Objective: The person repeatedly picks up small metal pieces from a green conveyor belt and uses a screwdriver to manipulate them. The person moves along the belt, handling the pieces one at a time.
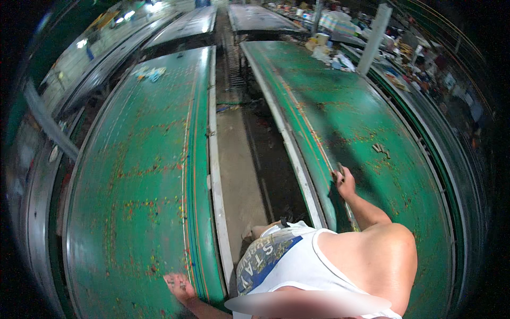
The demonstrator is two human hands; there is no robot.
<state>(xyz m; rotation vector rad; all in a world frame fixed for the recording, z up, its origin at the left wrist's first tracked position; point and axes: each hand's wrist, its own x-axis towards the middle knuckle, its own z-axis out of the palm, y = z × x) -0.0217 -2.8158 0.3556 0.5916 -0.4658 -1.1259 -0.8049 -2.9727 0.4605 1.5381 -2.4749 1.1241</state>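
Note:
Low over the near right edge of the left green table, my left hand is curled, blurred, around what look like small grey pieces. My right hand is at the inner edge of the right green table. Its fingers pinch a short dark stick-like piece, whose kind I cannot make out. Beyond that hand, a few short grey-brown pieces lie loose in a small group on the right table.
Between the two long tables runs a narrow floor aisle. Coloured specks dot both green tops. A pale crumpled cloth lies far on the left table; plastic bags lie far on the right. A grey post rises beside the right table.

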